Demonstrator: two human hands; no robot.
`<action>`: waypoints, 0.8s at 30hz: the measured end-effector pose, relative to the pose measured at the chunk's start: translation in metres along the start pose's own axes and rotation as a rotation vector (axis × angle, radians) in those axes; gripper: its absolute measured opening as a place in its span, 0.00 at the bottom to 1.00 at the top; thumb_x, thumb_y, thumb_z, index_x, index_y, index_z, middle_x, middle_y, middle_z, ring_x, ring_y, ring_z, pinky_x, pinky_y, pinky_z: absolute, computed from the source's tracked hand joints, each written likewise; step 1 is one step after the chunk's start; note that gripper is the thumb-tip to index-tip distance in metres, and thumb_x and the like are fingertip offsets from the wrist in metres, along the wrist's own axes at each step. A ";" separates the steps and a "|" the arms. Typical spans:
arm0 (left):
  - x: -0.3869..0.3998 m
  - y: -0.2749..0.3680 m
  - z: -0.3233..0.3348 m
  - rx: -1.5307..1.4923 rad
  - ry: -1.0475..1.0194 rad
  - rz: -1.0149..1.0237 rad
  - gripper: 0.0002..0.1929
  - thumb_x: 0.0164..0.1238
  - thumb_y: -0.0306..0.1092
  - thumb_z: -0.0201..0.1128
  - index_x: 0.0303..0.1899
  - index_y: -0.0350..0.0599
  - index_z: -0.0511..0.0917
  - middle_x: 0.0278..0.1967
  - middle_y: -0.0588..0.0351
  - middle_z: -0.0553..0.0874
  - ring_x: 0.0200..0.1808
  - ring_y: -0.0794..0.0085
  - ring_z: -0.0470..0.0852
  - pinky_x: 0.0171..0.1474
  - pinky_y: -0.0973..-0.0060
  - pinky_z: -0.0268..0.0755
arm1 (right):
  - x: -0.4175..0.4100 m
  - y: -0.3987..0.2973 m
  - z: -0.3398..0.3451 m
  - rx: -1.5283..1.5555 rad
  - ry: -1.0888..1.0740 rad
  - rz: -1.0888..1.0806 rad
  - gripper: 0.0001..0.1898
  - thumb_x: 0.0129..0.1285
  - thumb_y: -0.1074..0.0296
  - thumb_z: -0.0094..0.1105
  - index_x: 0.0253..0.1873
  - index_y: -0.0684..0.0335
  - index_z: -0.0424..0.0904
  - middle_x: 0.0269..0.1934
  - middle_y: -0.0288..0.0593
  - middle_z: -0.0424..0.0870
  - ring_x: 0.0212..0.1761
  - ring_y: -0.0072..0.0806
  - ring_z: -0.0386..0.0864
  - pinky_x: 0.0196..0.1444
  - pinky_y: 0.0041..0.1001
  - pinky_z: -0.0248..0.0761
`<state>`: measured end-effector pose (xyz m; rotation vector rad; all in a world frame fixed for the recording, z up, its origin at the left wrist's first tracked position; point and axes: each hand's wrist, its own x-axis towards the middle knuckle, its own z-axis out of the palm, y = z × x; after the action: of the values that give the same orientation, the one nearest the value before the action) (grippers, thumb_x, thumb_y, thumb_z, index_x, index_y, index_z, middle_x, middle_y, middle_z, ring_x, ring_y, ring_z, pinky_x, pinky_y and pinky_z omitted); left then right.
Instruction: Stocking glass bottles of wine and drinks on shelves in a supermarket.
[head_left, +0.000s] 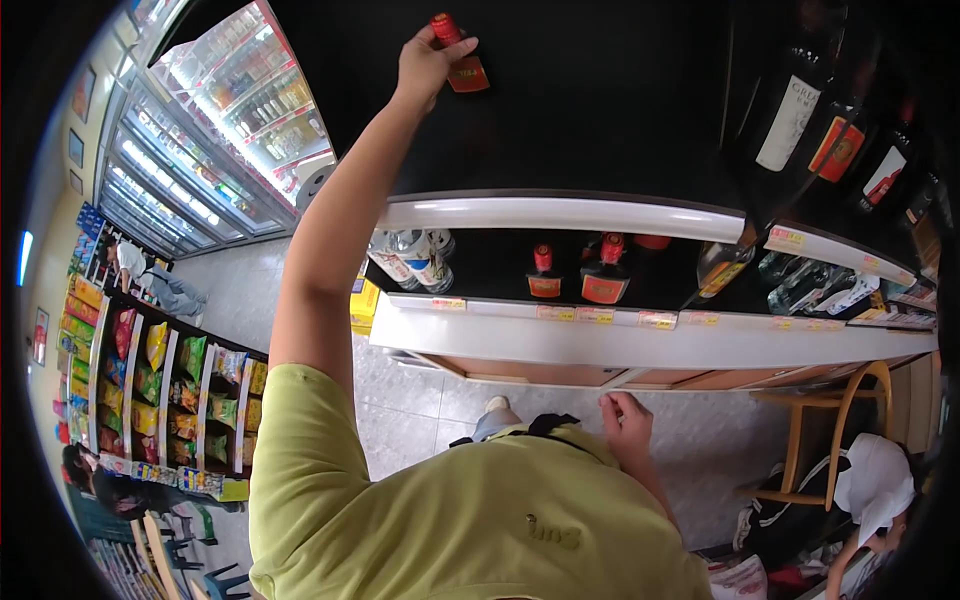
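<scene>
My left arm stretches up to the dark upper shelf (585, 112), and my left hand (435, 64) is closed around the neck of a dark bottle with a red cap and a red label (469, 75). The bottle's dark body merges with the black behind it, so I cannot tell whether its base touches the shelf. My right hand (630, 427) is low before my body, fingers curled in, with nothing visible in it. On the lower shelf stand a small red-capped bottle (544, 271) and a larger similar one (604, 270), both with red labels.
Wine bottles (787, 124) line the upper shelf's right side. White-and-blue containers (414, 259), an amber bottle (724, 264) and clear bottles (810, 283) occupy the lower shelf. A wooden chair (832, 442) and a person in a white cap (874, 480) are right; a snack rack (172, 397) is left.
</scene>
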<state>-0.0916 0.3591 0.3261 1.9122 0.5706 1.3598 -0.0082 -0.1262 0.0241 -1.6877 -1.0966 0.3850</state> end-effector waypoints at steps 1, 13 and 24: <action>-0.012 0.013 -0.001 0.007 -0.010 -0.015 0.11 0.63 0.31 0.74 0.44 0.42 0.81 0.39 0.59 0.86 0.37 0.78 0.84 0.47 0.75 0.78 | 0.002 0.001 0.000 -0.018 -0.015 -0.009 0.06 0.67 0.67 0.64 0.39 0.64 0.81 0.29 0.46 0.84 0.26 0.36 0.82 0.28 0.31 0.74; -0.239 0.147 -0.036 -0.116 0.009 0.454 0.27 0.52 0.43 0.81 0.49 0.38 0.80 0.48 0.47 0.83 0.52 0.56 0.83 0.61 0.65 0.74 | 0.030 0.020 0.016 -0.004 -0.110 -0.068 0.06 0.66 0.69 0.64 0.41 0.64 0.81 0.30 0.46 0.83 0.27 0.36 0.83 0.31 0.31 0.76; -0.296 -0.009 0.018 0.242 -0.137 -0.141 0.16 0.53 0.26 0.77 0.44 0.39 0.83 0.46 0.53 0.84 0.47 0.68 0.81 0.52 0.73 0.73 | 0.028 0.016 0.009 -0.003 -0.110 -0.064 0.06 0.67 0.69 0.63 0.40 0.65 0.79 0.29 0.45 0.83 0.25 0.35 0.81 0.30 0.30 0.75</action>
<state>-0.1775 0.1521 0.1320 2.0939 0.8153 1.1020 0.0082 -0.0988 0.0140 -1.6454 -1.2291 0.4403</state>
